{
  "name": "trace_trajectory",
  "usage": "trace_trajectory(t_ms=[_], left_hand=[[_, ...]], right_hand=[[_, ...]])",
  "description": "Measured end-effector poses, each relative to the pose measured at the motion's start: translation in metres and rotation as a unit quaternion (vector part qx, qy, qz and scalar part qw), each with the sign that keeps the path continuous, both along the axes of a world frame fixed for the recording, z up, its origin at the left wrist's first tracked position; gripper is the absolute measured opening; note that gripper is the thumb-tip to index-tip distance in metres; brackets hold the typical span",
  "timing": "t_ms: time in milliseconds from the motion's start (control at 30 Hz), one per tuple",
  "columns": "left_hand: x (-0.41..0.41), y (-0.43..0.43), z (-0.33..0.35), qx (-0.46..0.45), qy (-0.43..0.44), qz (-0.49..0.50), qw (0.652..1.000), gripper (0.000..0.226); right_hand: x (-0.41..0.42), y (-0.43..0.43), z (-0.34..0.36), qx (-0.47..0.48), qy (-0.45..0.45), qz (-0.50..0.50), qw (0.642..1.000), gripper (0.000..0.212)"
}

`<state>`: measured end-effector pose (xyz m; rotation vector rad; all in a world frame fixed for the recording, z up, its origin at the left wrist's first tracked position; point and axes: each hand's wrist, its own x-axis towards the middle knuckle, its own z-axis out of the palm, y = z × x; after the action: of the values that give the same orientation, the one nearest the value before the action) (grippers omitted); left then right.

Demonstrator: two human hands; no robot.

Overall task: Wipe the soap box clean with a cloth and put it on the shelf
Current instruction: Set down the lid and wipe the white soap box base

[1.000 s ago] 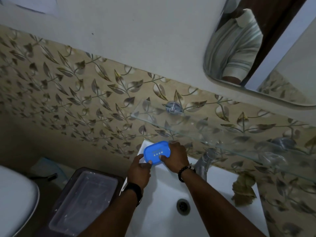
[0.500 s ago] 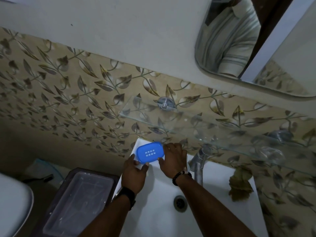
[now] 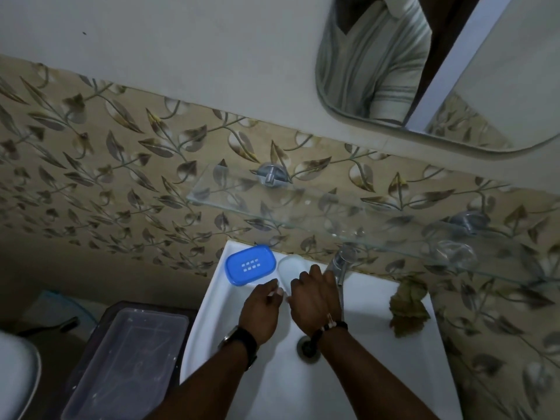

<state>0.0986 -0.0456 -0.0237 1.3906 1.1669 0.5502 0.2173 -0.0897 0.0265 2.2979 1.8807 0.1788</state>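
Observation:
The blue soap box [image 3: 251, 264], an oval piece with small white slots, lies on the back left corner of the white sink [image 3: 378, 344]. Neither hand touches it. My left hand [image 3: 262, 307] hovers just below and right of it, fingers loosely curled and holding nothing I can see. My right hand [image 3: 315, 298] is spread palm down beside the left. Its fingertips reach a pale oval shape [image 3: 289, 266] on the sink rim; I cannot tell whether that is a loose piece or a recess. A crumpled brownish cloth [image 3: 407, 310] lies on the sink's right rim. The glass shelf [image 3: 303, 213] hangs above.
A chrome tap [image 3: 341, 265] stands right of my right hand, under the shelf. The drain [image 3: 307, 348] shows between my wrists. A dark bin with a clear lid [image 3: 127, 359] sits left of the sink, a toilet edge [image 3: 15, 377] further left. A mirror [image 3: 500, 86] hangs above.
Both hands held the blue soap box at the sink's back. It now rests on the back left corner, and both hands have let go and shifted right.

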Motion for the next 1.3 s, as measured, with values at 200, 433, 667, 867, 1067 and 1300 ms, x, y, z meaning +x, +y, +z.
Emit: trace_trajectory(t_ms=[200,433,667,867,1067,1300], left_hand=[[0.01,0.002,-0.003,-0.019,0.003,-0.032,0.999,0.043],[0.011,0.003,0.004,-0.067,-0.07,0.03,0.995,0.03],[-0.005,0.007,0.018,-0.137,-0.176,0.144,0.964,0.024],[-0.026,0.003,0.031,-0.135,-0.201,0.129,0.962,0.019],[-0.039,-0.021,0.048,-0.117,-0.2,0.11,0.967,0.02],[-0.05,-0.044,0.065,-0.055,-0.181,0.057,0.98,0.039]], right_hand=[[-0.001,-0.003,0.0,-0.015,0.033,0.001,0.999,0.021],[-0.007,-0.01,0.0,0.002,0.06,-0.011,0.998,0.022],[-0.028,-0.034,0.014,0.107,0.069,0.019,0.992,0.029],[-0.041,-0.058,0.013,0.195,0.124,0.004,0.973,0.03],[-0.052,-0.084,0.003,0.264,0.22,-0.064,0.937,0.014],[-0.066,-0.11,0.005,0.318,0.355,-0.14,0.868,0.017]])
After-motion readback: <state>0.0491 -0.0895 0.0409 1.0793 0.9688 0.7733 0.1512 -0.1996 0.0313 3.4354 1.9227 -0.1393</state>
